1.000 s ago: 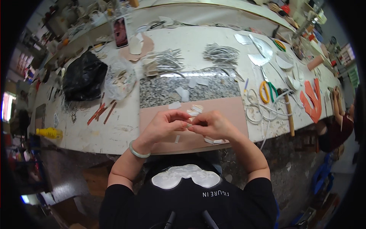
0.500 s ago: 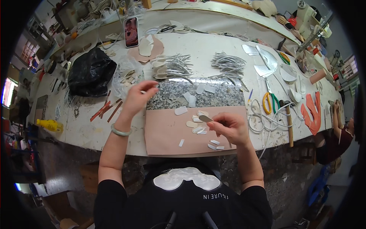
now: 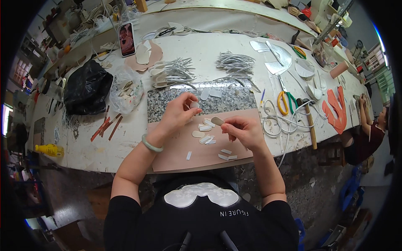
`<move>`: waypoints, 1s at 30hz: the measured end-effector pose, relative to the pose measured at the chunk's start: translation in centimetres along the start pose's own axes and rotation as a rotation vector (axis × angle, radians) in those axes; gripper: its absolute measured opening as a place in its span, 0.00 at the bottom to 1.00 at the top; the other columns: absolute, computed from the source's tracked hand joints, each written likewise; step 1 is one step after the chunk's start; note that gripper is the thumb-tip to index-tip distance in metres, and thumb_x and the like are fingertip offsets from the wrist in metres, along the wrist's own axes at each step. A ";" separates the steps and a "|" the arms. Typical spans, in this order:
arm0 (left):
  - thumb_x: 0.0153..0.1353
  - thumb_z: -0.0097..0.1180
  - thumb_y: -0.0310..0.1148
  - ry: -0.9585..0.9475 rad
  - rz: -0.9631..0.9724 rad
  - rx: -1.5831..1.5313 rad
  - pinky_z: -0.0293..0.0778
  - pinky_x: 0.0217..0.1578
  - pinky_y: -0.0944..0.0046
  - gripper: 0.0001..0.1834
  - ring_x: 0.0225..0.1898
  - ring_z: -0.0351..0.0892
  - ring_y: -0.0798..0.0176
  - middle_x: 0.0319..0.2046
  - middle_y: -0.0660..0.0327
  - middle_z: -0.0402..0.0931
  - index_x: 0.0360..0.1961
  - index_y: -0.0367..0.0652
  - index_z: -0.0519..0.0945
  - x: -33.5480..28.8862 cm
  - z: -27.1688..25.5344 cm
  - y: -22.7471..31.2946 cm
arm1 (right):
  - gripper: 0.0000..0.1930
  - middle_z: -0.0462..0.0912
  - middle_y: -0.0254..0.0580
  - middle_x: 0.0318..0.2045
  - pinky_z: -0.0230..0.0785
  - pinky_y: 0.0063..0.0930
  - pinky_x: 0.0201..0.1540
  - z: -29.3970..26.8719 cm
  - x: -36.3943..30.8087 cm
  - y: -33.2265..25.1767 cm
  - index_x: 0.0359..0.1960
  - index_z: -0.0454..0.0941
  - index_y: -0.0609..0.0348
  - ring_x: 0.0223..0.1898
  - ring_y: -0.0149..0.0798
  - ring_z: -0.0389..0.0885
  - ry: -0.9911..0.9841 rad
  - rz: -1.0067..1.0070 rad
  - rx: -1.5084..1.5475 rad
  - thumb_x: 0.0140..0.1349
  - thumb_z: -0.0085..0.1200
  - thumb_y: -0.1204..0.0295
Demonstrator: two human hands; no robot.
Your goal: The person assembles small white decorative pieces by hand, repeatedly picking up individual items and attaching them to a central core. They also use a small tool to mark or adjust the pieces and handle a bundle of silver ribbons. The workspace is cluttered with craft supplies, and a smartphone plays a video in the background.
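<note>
My right hand (image 3: 243,131) pinches a small beige oval piece (image 3: 217,121) between thumb and fingertips, above the brown sheet (image 3: 171,161). My left hand (image 3: 181,109) is curled at the front edge of the speckled granite slab (image 3: 161,100), its thumb and fingers closed on a small white translucent piece (image 3: 193,105). Whether that piece is lifted off the slab, I cannot tell. Beyond it, more translucent tabs (image 3: 215,93) lie on the slab. Several beige ovals with white strips (image 3: 205,139) are on the sheet between my hands, and loose white strips (image 3: 224,157) lie nearer me.
Two bundles of silvery cords (image 3: 235,65) lie behind the slab. To the right are scissors (image 3: 282,100), a hammer (image 3: 310,125), white cord and orange pieces (image 3: 337,111). A black bag (image 3: 87,88), a clear bag (image 3: 126,90) and a propped phone (image 3: 126,39) stand left.
My left hand has come right, from the slab's left side to the tabs, and closed on one. The right hand keeps its oval piece. The whole view has shifted somewhat.
</note>
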State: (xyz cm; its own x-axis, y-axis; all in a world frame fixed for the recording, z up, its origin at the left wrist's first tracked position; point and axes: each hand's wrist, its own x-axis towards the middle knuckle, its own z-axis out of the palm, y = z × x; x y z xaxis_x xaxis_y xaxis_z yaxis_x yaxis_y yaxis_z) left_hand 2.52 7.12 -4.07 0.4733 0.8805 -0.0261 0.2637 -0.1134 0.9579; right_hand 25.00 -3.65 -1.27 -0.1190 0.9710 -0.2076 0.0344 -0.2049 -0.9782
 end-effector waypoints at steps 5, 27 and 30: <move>0.59 0.60 0.24 -0.008 -0.265 -0.695 0.76 0.35 0.72 0.14 0.39 0.80 0.67 0.36 0.60 0.79 0.46 0.35 0.77 -2.9 -1.1 0.8 | 0.09 0.80 0.34 0.31 0.68 0.16 0.33 1.0 1.1 0.7 0.41 0.81 0.65 0.29 0.24 0.75 -0.062 -0.108 0.085 0.63 0.56 0.73; 0.64 0.51 0.26 -0.175 -0.378 -0.749 0.80 0.47 0.63 0.14 0.44 0.80 0.62 0.45 0.52 0.78 0.49 0.28 0.76 -7.1 -0.2 3.1 | 0.07 0.79 0.36 0.23 0.68 0.22 0.27 2.6 0.6 -1.7 0.28 0.83 0.61 0.23 0.28 0.77 -0.098 -0.372 -0.384 0.52 0.66 0.71; 0.64 0.49 0.25 -0.191 -0.382 -0.839 0.79 0.50 0.63 0.14 0.46 0.80 0.60 0.47 0.51 0.77 0.49 0.28 0.76 -7.1 -0.5 2.7 | 0.05 0.79 0.34 0.24 0.65 0.17 0.25 2.6 0.8 -1.2 0.29 0.83 0.62 0.24 0.23 0.74 -0.076 -0.370 -0.336 0.53 0.66 0.75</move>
State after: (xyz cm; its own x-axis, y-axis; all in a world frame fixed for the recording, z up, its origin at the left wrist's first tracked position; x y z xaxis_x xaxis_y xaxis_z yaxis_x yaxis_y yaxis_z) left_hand -0.49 0.81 -1.14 0.6289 0.6911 -0.3562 -0.2269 0.6013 0.7661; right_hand 22.27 -2.94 -0.33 -0.2553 0.9567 0.1398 0.2920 0.2141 -0.9321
